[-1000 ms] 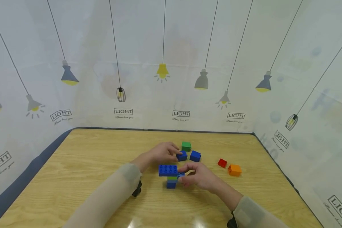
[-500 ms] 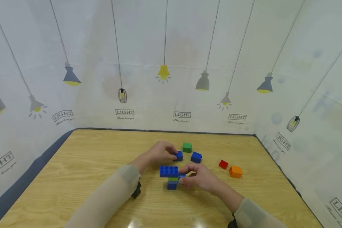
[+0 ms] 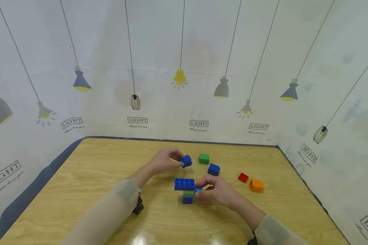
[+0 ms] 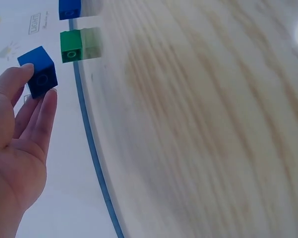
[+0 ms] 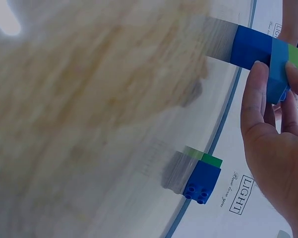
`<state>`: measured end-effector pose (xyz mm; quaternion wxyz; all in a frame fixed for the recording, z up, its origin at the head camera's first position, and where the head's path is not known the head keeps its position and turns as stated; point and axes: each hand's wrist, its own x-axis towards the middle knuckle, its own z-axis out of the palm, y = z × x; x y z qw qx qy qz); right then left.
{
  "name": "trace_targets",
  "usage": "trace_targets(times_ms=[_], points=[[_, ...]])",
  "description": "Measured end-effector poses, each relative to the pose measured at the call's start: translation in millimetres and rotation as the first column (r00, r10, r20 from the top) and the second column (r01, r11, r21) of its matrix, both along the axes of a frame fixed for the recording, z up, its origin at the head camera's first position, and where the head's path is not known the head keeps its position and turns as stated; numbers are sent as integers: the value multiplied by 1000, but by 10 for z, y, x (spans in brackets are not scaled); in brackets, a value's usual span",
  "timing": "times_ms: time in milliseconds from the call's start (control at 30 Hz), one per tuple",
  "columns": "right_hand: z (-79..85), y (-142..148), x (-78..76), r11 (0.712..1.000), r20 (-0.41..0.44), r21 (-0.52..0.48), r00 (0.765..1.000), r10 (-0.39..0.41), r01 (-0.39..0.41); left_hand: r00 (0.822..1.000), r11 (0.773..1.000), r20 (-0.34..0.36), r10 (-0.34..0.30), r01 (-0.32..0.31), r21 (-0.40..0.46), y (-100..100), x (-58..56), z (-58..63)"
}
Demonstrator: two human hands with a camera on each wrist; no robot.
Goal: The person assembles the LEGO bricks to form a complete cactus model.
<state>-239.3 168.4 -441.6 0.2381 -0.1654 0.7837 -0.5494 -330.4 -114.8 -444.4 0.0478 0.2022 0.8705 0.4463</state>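
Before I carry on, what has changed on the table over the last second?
The left hand now pinches a blue brick and has carried it left, away from the other loose blue brick; it looks lifted and tilted. The right hand still holds the stack. The green brick, red brick and orange brick stayed put.

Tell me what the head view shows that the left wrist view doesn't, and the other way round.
Only the head view: the right hand pinching the stack, plus the red brick and orange brick.

Only the left wrist view: the underside of the held blue brick, with a ring in it.

Both: the left hand pinching that brick, the green brick, another blue brick, the table and the printed cloth.
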Motion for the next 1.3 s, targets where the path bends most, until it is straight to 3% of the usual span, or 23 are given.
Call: trace_targets(times_ms=[400, 767, 1300], points=[[-32, 12, -8, 1000, 14, 4, 1000, -11, 11, 999, 990, -14, -43, 45, 134, -107, 150, 100], [-41, 13, -5, 1000, 8, 6, 1000, -12, 12, 985, 986, -98, -144, 151, 68, -141, 291, 209], [-21, 8, 2, 1000, 0, -12, 1000, 0, 0, 990, 984, -110, -84, 100, 144, -262, 534, 353]])
